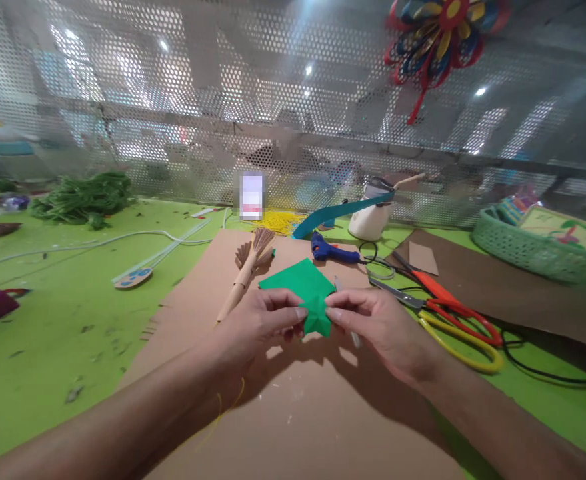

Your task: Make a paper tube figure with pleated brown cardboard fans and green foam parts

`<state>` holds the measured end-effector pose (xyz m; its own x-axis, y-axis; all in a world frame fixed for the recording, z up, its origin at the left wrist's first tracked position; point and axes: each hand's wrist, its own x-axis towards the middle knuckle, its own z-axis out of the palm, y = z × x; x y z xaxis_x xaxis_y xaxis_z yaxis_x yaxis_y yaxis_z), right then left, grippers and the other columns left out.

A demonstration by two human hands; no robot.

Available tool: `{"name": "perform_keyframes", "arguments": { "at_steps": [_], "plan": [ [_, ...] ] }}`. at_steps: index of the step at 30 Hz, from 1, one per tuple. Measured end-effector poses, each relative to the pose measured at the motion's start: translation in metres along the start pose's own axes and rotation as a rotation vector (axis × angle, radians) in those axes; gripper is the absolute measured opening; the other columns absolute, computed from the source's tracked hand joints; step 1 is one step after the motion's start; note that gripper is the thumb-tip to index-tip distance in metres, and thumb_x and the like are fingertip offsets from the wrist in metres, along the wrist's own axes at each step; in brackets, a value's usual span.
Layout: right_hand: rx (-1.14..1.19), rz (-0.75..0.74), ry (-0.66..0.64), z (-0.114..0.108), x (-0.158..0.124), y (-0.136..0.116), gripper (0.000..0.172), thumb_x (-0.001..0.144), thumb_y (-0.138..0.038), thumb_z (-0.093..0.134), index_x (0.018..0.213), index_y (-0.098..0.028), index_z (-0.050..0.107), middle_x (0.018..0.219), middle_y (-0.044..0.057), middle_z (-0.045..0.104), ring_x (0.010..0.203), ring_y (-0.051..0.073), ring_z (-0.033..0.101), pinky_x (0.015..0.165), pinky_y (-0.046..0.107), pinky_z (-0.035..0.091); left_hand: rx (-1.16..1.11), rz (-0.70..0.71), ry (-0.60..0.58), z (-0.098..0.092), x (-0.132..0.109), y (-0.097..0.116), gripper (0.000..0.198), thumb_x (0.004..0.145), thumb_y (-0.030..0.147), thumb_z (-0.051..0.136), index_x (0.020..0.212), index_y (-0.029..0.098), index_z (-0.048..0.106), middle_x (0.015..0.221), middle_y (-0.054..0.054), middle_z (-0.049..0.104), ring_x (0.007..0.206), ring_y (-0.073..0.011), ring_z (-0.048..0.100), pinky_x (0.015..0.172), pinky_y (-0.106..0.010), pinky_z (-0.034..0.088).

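A small green paper piece (317,315) with pointed edges and creases is held up over the brown cardboard sheet (293,427). My left hand (267,317) pinches its left side between thumb and fingers. On its right side, the thumb and index finger of my right hand (367,323) are closed in the same way. Just behind it lies a flat green paper sheet (300,277), partly covered by the piece and my fingers. Beyond my left hand, a rolled brown paper stem with fringed ends (245,277) rests on the cardboard.
A blue glue gun (335,250) lies behind my hands. To the right are scissors with red handles (465,320) and scissors with yellow handles (465,347), a black cord and a green basket (523,250). A white container (370,220) stands near the perforated metal screen (183,153).
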<state>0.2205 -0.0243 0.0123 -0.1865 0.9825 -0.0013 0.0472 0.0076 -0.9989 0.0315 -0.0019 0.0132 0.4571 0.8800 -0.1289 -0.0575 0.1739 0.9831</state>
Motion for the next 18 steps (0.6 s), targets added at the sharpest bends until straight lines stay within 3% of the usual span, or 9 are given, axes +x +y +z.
{"name": "perform_keyframes", "arguments": {
  "at_steps": [10, 18],
  "plan": [
    [-0.142, -0.055, 0.021, 0.0021, -0.0041, -0.0043, 0.011, 0.078, -0.029, 0.066, 0.080, -0.018, 0.067, 0.066, -0.002, 0.058, 0.059, 0.012, 0.046, 0.055, 0.025, 0.036, 0.110, 0.030, 0.040, 0.0027, -0.0027, 0.0010, 0.016, 0.070, 0.028, 0.067, 0.066, 0.014, 0.061, 0.057, 0.000, 0.058, 0.055, -0.0115, 0.048, 0.058, -0.026, 0.036],
    [0.204, -0.010, -0.002, 0.0008, 0.0007, 0.0028, 0.025, 0.080, -0.040, 0.067, 0.073, -0.016, 0.068, 0.070, 0.002, 0.061, 0.066, 0.014, 0.054, 0.064, 0.028, 0.042, 0.025, 0.040, 0.024, 0.0027, -0.0017, -0.0004, 0.015, 0.069, 0.029, 0.070, 0.068, 0.014, 0.065, 0.060, -0.001, 0.061, 0.057, -0.0118, 0.051, 0.060, -0.026, 0.039]
  ]
}}
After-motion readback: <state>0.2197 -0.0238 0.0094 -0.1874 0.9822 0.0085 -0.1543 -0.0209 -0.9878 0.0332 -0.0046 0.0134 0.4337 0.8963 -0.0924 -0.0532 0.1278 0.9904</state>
